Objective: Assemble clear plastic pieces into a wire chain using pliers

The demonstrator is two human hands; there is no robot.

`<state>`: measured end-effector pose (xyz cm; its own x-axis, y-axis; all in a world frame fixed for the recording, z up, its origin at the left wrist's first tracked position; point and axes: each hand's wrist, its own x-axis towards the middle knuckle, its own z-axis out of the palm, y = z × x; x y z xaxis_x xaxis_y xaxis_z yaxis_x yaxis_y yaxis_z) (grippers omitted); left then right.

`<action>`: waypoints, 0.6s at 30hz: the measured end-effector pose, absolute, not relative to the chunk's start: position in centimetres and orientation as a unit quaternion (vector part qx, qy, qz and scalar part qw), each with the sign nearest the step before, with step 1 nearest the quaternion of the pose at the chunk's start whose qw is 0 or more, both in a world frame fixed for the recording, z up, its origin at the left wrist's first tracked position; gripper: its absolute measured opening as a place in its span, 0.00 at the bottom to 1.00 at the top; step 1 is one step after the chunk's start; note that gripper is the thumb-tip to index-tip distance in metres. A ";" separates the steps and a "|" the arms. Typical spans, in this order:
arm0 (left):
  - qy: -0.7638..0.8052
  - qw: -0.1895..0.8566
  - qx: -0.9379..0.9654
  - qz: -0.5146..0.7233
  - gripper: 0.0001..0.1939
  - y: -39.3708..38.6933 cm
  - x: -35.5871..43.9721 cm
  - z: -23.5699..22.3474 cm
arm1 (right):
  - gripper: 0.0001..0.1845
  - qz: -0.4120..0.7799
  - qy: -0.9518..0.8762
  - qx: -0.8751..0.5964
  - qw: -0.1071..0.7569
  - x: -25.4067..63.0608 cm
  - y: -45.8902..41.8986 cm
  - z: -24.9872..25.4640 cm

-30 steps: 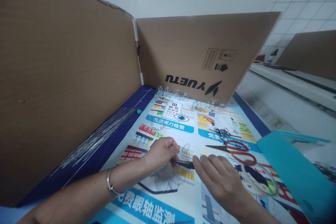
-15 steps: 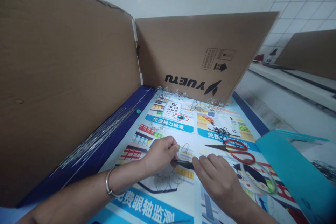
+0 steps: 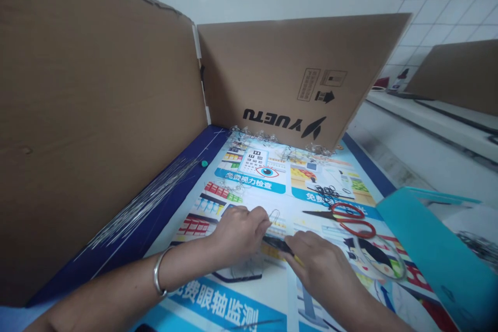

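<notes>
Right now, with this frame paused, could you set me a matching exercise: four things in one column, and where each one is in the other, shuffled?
Things:
1. Scissors
2. Pliers
3. Bracelet
4. Bundle of thin wires

Places:
A. Around the left arm, near the wrist
B. On the dark blue strip beside the left cardboard panel
C. Lying on the printed sheet, red handles to the right
D. In the right hand

Right pairs: 1-C, 2-D, 3-A, 4-B
</notes>
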<state>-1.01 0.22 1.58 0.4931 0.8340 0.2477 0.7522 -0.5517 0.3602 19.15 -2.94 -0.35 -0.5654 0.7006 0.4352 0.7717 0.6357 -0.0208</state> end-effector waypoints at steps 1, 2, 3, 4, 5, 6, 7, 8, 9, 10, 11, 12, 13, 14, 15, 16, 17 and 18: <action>0.456 0.089 0.864 0.193 0.14 0.2 -1.0 1.5 | 0.04 -0.071 -0.881 -0.427 0.193 19.2 -2.9 -0.4; 0.450 0.077 0.869 0.189 0.14 0.2 -1.0 1.4 | 0.03 -0.056 -0.880 -0.435 0.182 19.3 -2.9 -0.4; 0.445 0.065 0.873 0.188 0.14 0.2 -1.0 1.3 | 0.03 -0.042 -0.878 -0.443 0.175 19.3 -2.9 -0.4; 0.438 0.054 0.878 0.186 0.14 0.2 -1.0 1.3 | 0.04 -0.028 -0.877 -0.449 0.169 19.4 -2.8 -0.4; 0.431 0.044 0.882 0.184 0.14 0.2 -1.0 1.2 | 0.04 -0.013 -0.876 -0.455 0.163 19.4 -2.8 -0.3; 0.423 0.037 0.887 0.181 0.14 0.2 -1.1 1.2 | 0.03 0.001 -0.874 -0.460 0.157 19.4 -2.8 -0.2; 0.415 0.031 0.892 0.177 0.15 0.2 -1.1 1.2 | 0.03 0.015 -0.872 -0.466 0.149 19.4 -2.8 -0.2; 0.407 0.027 0.897 0.171 0.15 0.2 -1.1 1.3 | 0.03 0.029 -0.871 -0.470 0.141 19.3 -2.7 -0.1; 0.402 0.023 0.900 0.164 0.16 0.2 -1.2 1.3 | 0.03 0.040 -0.869 -0.475 0.134 19.3 -2.7 -0.1; 0.400 0.019 0.903 0.157 0.16 0.2 -1.2 1.4 | 0.03 0.049 -0.867 -0.479 0.129 19.3 -2.7 -0.1; 0.398 0.016 0.905 0.149 0.16 0.2 -1.2 1.5 | 0.03 0.055 -0.866 -0.482 0.125 19.3 -2.7 -0.1; 0.397 0.013 0.907 0.143 0.16 0.2 -1.2 1.5 | 0.03 0.060 -0.865 -0.483 0.122 19.3 -2.7 -0.1; 0.395 0.009 0.908 0.137 0.15 0.3 -1.2 1.6 | 0.04 0.065 -0.865 -0.483 0.120 19.3 -2.7 -0.1; 0.392 0.004 0.910 0.134 0.14 0.3 -1.2 1.6 | 0.04 0.070 -0.864 -0.485 0.119 19.3 -2.7 -0.1; 0.386 -0.003 0.913 0.133 0.13 0.4 -1.2 1.6 | 0.05 0.076 -0.863 -0.486 0.117 19.3 -2.7 -0.1; 0.378 -0.010 0.916 0.136 0.12 0.4 -1.2 1.6 | 0.05 0.082 -0.862 -0.488 0.113 19.3 -2.7 -0.1; 0.369 -0.017 0.918 0.143 0.11 0.5 -1.3 1.6 | 0.06 0.089 -0.860 -0.490 0.107 19.3 -2.6 -0.1; 0.361 -0.025 0.919 0.154 0.11 0.6 -1.3 1.5 | 0.07 0.096 -0.859 -0.493 0.099 19.2 -2.6 0.0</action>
